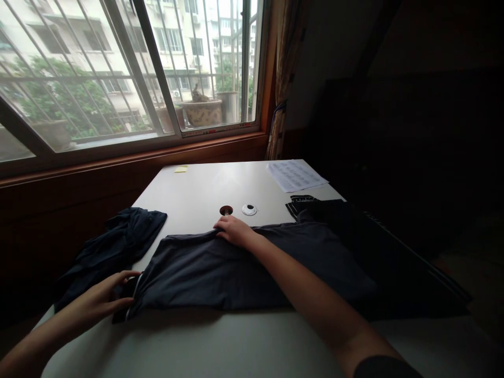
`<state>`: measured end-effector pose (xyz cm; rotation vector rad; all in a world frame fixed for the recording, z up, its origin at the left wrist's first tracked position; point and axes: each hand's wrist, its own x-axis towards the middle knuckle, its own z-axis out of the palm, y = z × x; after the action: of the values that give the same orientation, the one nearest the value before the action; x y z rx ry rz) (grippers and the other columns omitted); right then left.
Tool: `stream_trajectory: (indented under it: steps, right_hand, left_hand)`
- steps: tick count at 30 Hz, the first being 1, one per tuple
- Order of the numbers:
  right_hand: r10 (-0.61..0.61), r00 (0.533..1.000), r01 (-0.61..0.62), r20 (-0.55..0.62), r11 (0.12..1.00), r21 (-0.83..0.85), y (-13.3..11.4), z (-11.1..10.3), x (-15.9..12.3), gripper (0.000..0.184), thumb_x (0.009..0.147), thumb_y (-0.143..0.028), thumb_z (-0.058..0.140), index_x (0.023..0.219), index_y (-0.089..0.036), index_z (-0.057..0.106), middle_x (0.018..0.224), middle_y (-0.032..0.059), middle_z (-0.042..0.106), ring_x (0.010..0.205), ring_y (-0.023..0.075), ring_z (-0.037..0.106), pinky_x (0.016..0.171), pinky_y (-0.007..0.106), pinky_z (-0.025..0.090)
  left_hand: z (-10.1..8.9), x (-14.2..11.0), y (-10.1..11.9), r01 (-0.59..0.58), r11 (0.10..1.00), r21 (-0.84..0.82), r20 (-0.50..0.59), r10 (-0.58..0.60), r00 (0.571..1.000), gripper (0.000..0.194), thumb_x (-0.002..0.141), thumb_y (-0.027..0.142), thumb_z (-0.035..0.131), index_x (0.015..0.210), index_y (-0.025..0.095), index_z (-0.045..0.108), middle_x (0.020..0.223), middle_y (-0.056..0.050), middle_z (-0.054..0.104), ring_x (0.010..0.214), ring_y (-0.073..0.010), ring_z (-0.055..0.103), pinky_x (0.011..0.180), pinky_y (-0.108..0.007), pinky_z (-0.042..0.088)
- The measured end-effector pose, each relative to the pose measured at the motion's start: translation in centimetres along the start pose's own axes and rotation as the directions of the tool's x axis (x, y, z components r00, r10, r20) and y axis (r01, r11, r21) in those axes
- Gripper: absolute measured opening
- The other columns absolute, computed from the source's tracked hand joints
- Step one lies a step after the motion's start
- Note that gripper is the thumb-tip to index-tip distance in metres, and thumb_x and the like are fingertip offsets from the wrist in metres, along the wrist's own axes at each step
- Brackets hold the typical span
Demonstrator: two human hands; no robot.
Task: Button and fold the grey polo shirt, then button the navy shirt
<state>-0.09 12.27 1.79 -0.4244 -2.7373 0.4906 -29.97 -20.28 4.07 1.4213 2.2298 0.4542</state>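
A dark blue-grey garment [232, 273] with black-and-white trim lies spread across the white table [236, 344]. Its exact kind is hard to tell in the dim light. My left hand [108, 295] is at the garment's left end, thumb and fingers apart, with the trimmed edge between them. Resting on the far edge, near the middle, is my right hand [235, 231], its fingers lightly spread on the cloth. My right forearm crosses over the garment. A striped trim piece [301, 202] shows at its far right, where the dark cloth fades into shadow.
Another dark, crumpled garment [122, 236] hangs over the table's left edge. Beyond the cloth are a round hole [226, 210] and a white ring-shaped cover [249, 210]. Printed sheets [297, 176] and yellow sticky notes [180, 169] lie farther back, before a barred window [169, 68].
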Motion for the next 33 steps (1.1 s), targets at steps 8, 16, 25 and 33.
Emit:
stream_trajectory:
  steps: [8, 16, 25, 33]
  right_hand:
    - [-0.003, 0.999, 0.005, -0.046, 0.999, 0.048, 0.2, -0.3, 0.0, 0.017, 0.088, -0.018, 0.07, 0.105, -0.018, 0.072, 0.108, 0.0098, 0.067, 0.105, 0.0229, 0.058, 0.096, 0.038, 0.046]
    - [0.184, 0.981, -0.173, -0.052, 0.969, 0.176, 0.0, -1.2, 0.2, 0.021, 0.093, -0.033, 0.066, 0.109, -0.02, 0.07, 0.106, 0.007, 0.073, 0.098, 0.0203, 0.066, 0.084, 0.029, 0.047]
    - [0.363, 0.932, -0.362, -0.022, 0.932, 0.026, -0.9, 0.1, 0.3, 0.026, 0.096, -0.041, 0.059, 0.112, -0.022, 0.066, 0.115, 0.0111, 0.071, 0.103, 0.0277, 0.067, 0.082, 0.035, 0.048]
    - [0.389, 0.92, -0.392, -0.055, 0.905, -0.165, 0.9, -2.8, -3.7, 0.053, 0.094, -0.06, 0.053, 0.134, -0.025, 0.055, 0.124, 0.0116, 0.067, 0.104, 0.0295, 0.067, 0.083, 0.037, 0.05]
  left_hand:
    - [-1.0, 8.1, 6.8, -0.278, 0.931, 0.236, -0.087, 0.306, 0.948, 0.06, 0.087, 0.066, 0.05, 0.124, 0.021, 0.068, 0.123, -0.012, 0.063, 0.109, -0.0306, 0.061, 0.1, -0.041, 0.047]
    - [1.2, 14.3, 8.2, -0.406, 0.91, 0.08, 0.108, 0.397, 0.911, 0.043, 0.082, 0.056, 0.058, 0.097, 0.019, 0.073, 0.1, -0.01, 0.07, 0.094, -0.0267, 0.064, 0.088, -0.036, 0.051]
    - [0.6, 14.3, 7.0, -0.186, 0.981, 0.047, 0.128, 0.179, 0.976, 0.04, 0.076, 0.054, 0.06, 0.091, 0.018, 0.066, 0.09, -0.006, 0.069, 0.087, -0.0253, 0.063, 0.075, -0.031, 0.049]
    - [1.3, 14.3, 6.5, -0.292, 0.918, 0.268, 0.015, 0.299, 0.954, 0.054, 0.083, 0.056, 0.053, 0.119, 0.018, 0.066, 0.114, -0.014, 0.062, 0.1, -0.0294, 0.062, 0.096, -0.042, 0.046]
